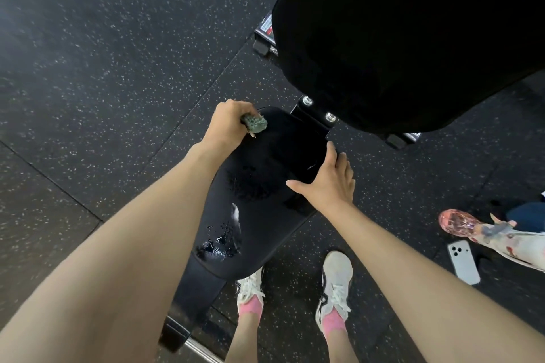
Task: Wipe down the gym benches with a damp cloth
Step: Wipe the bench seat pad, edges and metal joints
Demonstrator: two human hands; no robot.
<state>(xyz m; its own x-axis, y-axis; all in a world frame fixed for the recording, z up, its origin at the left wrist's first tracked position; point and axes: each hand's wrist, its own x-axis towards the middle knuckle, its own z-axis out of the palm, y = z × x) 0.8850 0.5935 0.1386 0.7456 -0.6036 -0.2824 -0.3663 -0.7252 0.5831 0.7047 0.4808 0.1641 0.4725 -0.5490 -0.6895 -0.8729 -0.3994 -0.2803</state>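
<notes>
Left hand (pixel 227 122) clenched round a wadded green cloth (pixel 255 123), at the far left corner of the seat pad (pixel 265 209). Cannot tell if the cloth touches the pad. Right hand (pixel 330 180) lies flat on the pad's right edge, fingers straight, thumb spread, holding nothing. Hands well apart. Wet droplets (pixel 221 240) on the pad's near left part. Black backrest (pixel 413 38) rises beyond the pad. White phone (pixel 463 262) on the speckled floor (pixel 103 68), right of the pad.

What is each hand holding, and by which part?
The left hand grips the green cloth by one end; the right hand holds nothing, resting on the right edge of the seat pad.
</notes>
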